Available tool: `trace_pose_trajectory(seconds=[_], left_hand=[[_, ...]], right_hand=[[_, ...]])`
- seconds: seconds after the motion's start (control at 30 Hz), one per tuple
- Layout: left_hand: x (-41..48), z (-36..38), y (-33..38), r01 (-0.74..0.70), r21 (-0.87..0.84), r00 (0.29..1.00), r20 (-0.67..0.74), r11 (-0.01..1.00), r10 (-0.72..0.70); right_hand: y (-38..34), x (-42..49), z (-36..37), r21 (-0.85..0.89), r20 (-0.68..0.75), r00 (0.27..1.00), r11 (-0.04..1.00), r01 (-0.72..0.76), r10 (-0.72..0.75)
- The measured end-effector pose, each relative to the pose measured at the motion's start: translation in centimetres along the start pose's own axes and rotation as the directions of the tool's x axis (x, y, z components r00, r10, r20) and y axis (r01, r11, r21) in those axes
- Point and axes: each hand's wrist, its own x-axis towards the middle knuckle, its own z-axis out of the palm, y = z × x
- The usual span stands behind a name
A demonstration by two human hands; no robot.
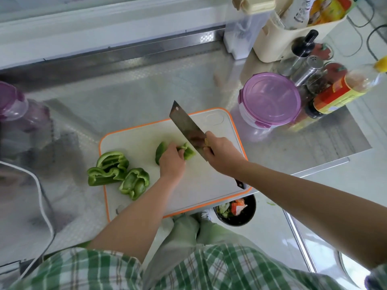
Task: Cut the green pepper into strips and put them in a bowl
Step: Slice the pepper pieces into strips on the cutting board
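Pinning a green pepper piece mid cutting board w/ curled fingers, left hand holds it down. Right hand clenches the cleaver handle, blade at the piece's right end. Spare pepper chunks lie at the board's left edge. Prob. light, crisp, slick-skinned: grip across the back, knuckles fwd.

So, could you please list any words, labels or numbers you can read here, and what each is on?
Nothing here is legible.
Clear bottle: red and yellow label, print too blurred.
White bottle in the caddy: dark print, too blurred.
Yellow packet beside it: too blurred.
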Motion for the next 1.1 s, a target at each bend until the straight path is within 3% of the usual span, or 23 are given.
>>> trace_pose_trajectory(seconds=[0.4, 0.77, 0.97, 1.1], left_hand=[[-0.1, 0.3, 0.0, -0.018, -0.027, 0.998, -0.064, 0.999, 0.017], [0.1, -0.1, -0.2, -0.084, 0.031, 0.996, -0.023, 0.996, 0.085], [-0.2, -0.3, -0.2, -0.085, 0.055, 0.996, -0.021, 0.995, 0.086], [-0.3, -0.2, 0.1, -0.066, 0.041, 0.997, -0.029, 0.997, 0.067]], right_hand=[[0.0, -1.1, 2.5, -0.064, 0.071, 0.993, 0.994, -0.091, 0.096], [-0.8, 0.5, 3.9, -0.109, 0.061, 0.990, 0.986, -0.123, 0.130], [-0.8, 1.4, 3.4, 0.039, -0.034, 0.988, 0.988, -0.150, 0.151], [-0.4, 0.9, 1.4, 0.062, -0.017, 0.998, 0.997, -0.053, 0.054]])
